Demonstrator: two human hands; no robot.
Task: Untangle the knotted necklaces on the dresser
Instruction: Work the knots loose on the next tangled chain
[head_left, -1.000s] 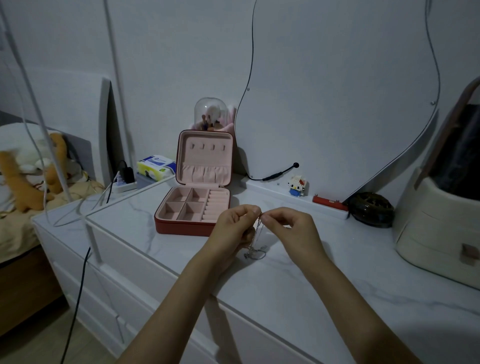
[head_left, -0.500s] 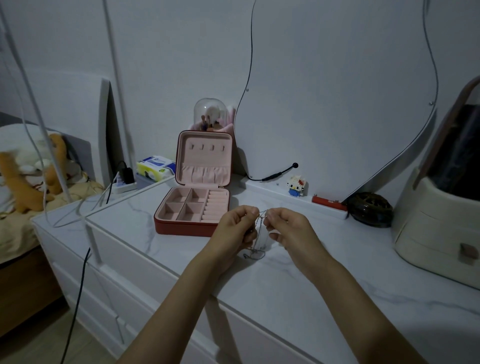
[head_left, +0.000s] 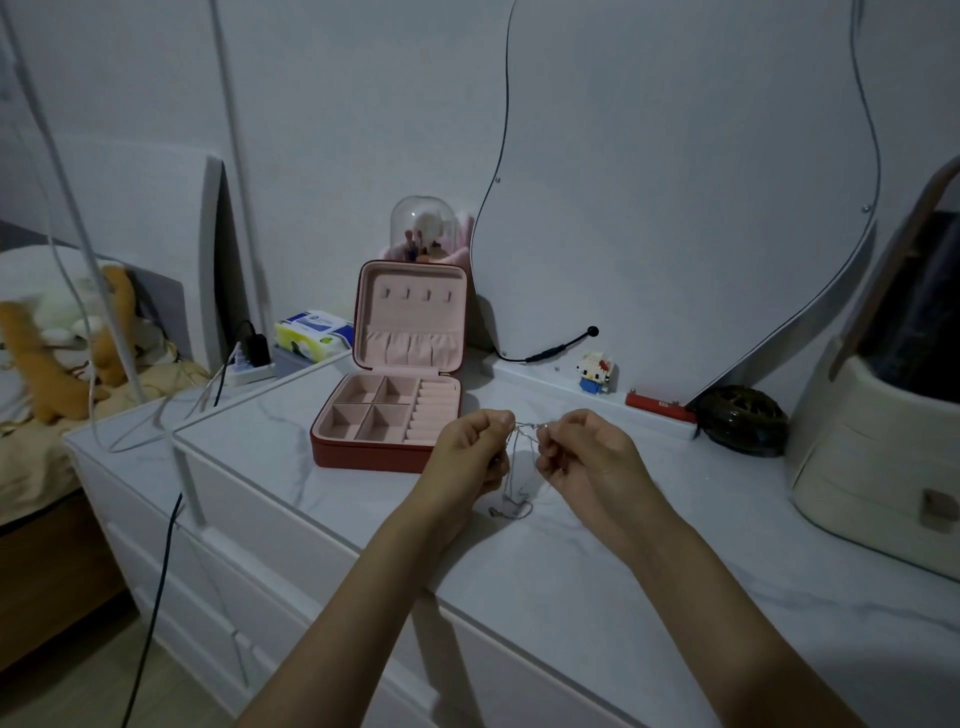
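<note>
Thin silver necklaces (head_left: 521, 467) hang in a tangle between my two hands above the white marble dresser top (head_left: 571, 561). My left hand (head_left: 475, 447) pinches the chains at its fingertips, fingers curled. My right hand (head_left: 582, 452) pinches them a short gap to the right. A short stretch of chain spans between the fingertips. The loose ends dangle down and their lowest loops lie on the dresser surface.
An open pink jewellery box (head_left: 395, 410) stands just left of my hands. Behind are a wavy mirror (head_left: 675, 208), a small block figure (head_left: 596, 371), a red bar (head_left: 657, 413), a dark round object (head_left: 743, 421) and a cream case (head_left: 878, 457) at the right.
My hands have drawn slightly apart, so a short length of chain now shows between the fingertips. The hanging loops stay on the dresser.
</note>
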